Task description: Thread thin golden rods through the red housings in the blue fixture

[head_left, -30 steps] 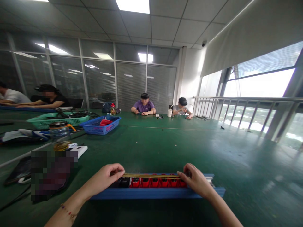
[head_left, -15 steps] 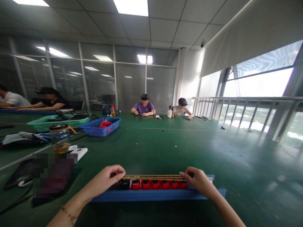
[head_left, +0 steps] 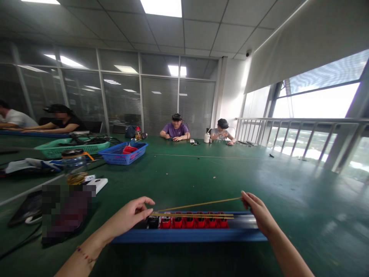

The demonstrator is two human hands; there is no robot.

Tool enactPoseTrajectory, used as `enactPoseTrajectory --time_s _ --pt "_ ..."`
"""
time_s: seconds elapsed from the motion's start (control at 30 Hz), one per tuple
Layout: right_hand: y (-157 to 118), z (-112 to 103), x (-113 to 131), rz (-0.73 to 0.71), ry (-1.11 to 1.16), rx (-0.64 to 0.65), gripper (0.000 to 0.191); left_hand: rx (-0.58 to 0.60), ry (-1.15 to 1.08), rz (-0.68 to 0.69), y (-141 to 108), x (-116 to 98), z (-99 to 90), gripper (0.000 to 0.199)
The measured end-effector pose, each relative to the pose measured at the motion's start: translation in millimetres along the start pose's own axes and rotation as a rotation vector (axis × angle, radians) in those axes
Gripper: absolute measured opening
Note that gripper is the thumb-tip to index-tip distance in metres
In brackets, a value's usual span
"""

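Observation:
A long blue tray (head_left: 190, 236) lies across the table in front of me, with a row of red boxes (head_left: 189, 222) and a black one (head_left: 153, 222) inside. Thin yellowish sticks (head_left: 196, 216) stretch lengthwise above the boxes. My left hand (head_left: 134, 215) pinches their left ends over the tray's left part. One stick (head_left: 201, 204) slants up to the right, its far end pinched by my right hand (head_left: 258, 211) above and behind the tray's right part. The right ends of the other sticks are free.
A blue basket (head_left: 122, 157) with red items, a green basket (head_left: 72, 151), a glass jar (head_left: 74, 168), a white device (head_left: 100, 185) and a dark pouch (head_left: 70, 215) are at left. Two people sit across the table; two more are far left.
My right hand has moved right and up with the end of one stick, which now slants away from the others. My left hand has stayed nearly in place, its index finger lifted.

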State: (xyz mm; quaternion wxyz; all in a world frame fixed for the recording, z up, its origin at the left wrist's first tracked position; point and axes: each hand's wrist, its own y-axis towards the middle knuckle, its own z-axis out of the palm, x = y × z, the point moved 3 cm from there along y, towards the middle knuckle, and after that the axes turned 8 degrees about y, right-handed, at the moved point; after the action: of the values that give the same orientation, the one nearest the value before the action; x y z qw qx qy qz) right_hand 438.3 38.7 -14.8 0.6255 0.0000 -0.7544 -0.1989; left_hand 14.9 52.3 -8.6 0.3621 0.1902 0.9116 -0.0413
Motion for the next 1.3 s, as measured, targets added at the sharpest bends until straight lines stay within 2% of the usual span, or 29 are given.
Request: enactPoseTrajectory --time_s 0.1,0.23,0.4,0.53,0.63,0.73,0.93,1.3 --pt "6 -3 -6 0.011 -0.003 -0.041 0.04 0.008 0.005 0.002 0 -1 0.0 0.041" --pt "16 11 -15 -0.02 -0.111 0.012 0.043 0.022 0.036 0.022 0 -4 -0.4 0.038" --pt "26 33 -26 -0.076 -0.412 0.19 0.043 0.013 0.118 0.03 -1 -9 -3.3 0.037" --pt "33 47 -27 -0.131 -0.674 0.423 0.028 0.005 0.173 0.04 -2 -14 -6.9 0.038" --pt "41 54 -24 -0.13 -0.825 0.505 0.015 0.013 0.206 0.045 -3 -17 -8.4 0.038" --pt "48 63 -22 -0.135 -0.891 0.52 0.011 -0.004 0.233 0.028 -3 -17 -9.4 0.039" --pt "49 73 -21 -0.179 -0.993 0.484 0.023 -0.028 0.278 -0.001 -6 -12 -13.2 0.041" --pt "46 74 -23 -0.204 -1.007 0.504 0.029 0.05 0.309 0.027 -2 -18 -23.0 0.035"
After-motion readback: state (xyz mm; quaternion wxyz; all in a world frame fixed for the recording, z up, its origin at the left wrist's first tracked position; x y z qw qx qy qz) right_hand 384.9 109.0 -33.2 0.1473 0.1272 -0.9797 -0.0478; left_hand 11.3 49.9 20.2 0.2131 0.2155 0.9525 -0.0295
